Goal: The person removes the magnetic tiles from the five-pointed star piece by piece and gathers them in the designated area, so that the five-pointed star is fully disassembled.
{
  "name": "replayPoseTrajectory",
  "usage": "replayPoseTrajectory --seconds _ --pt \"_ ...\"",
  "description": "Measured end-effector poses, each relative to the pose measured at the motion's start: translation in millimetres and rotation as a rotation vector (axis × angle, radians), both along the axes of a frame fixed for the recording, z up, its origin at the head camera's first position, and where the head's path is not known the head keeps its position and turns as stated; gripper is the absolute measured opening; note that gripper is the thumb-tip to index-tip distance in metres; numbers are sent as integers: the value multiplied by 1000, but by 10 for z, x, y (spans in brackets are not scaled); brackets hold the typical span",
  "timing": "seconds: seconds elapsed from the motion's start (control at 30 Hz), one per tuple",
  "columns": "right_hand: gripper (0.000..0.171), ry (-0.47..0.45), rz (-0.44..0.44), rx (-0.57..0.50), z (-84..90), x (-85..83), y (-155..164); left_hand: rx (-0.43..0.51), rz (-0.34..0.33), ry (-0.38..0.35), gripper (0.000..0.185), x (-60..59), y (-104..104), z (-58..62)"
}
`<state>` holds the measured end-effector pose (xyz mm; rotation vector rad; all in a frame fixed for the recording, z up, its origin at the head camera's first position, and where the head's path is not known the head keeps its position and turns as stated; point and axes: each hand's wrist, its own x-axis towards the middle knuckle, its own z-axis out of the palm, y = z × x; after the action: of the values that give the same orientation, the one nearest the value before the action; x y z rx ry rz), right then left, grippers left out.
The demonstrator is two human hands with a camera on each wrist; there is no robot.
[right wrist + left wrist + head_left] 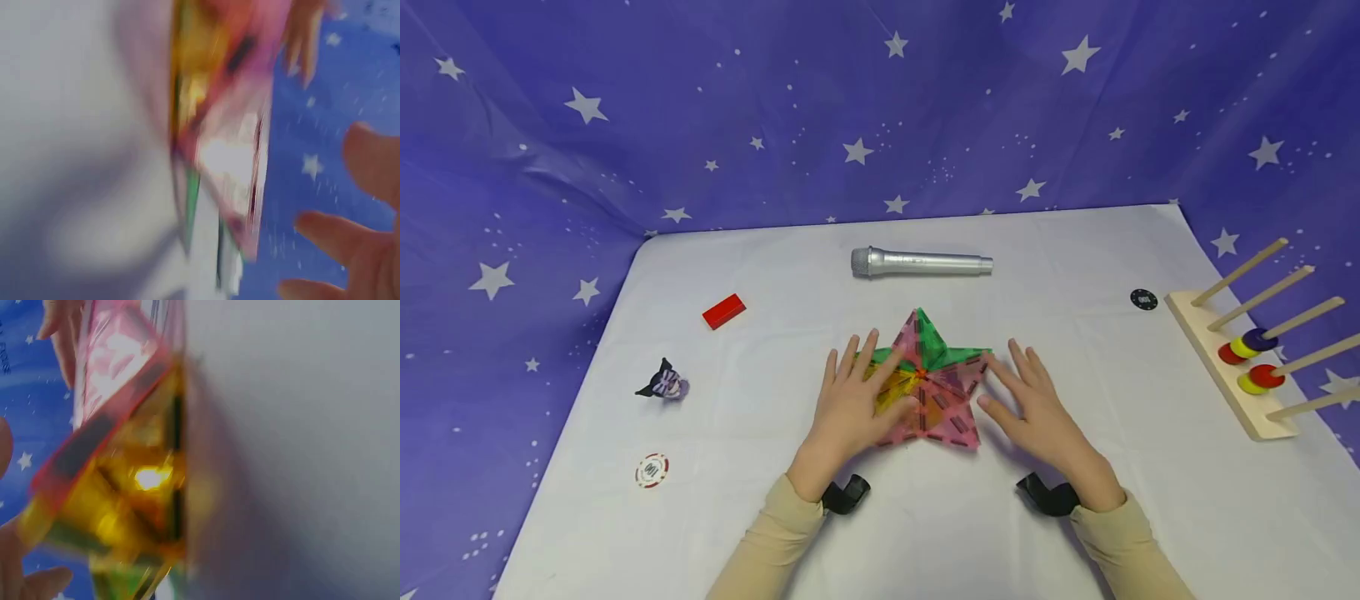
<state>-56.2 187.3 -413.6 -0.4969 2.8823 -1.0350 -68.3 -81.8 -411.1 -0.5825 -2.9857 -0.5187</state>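
Squarely between both hands, flat on the white tabletop (955,533), a star-shaped build (951,408) of see-through pink, green and yellow-orange tiles. Over its left side, the left hand (850,408), wide open with fingers extended and fanned, thumb inward across the tiles, gripping nothing. At its right edge, the right hand (1041,414), likewise open with fingers apart, holding nothing; contact with the tiles impossible to make out. In both wrist views, the same tiles close up, partly blurred. Just inside each wrist, a black curved piece (847,495).

Straight beyond the hands, a silver microphone (925,263), lying crosswise. Beyond and left of the left hand, a red block (724,312); farther left, roughly level with the fingers, a small black-and-purple figure (667,383); level with the left wrist, a red-and-white chip (652,471). Beyond and right of the right hand, a black chip (1144,299); farther right, a wooden peg stand (1210,344) with coloured rings (1264,377) on two pegs. Far beyond the hands, purple starry cloth (775,108).
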Motion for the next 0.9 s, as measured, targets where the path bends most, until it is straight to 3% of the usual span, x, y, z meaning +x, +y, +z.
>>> replayPoseTrajectory --seconds 0.13,0.3,0.53,0.63,0.9 --pt "52 -64 38 -91 -58 173 -129 -15 -41 -30 60 0 78 -84" --pt "40 -136 -12 -204 -145 286 -228 4 -44 -9 57 -10 105 -154" --pt "38 -467 12 -604 -208 247 -259 38 -22 18 53 -14 113 -166" --pt "39 -538 8 -717 -225 236 -257 45 -14 17 51 -17 121 -160" --pt "43 -643 7 -892 -273 237 -257 52 -2 22 50 -41 134 -164"
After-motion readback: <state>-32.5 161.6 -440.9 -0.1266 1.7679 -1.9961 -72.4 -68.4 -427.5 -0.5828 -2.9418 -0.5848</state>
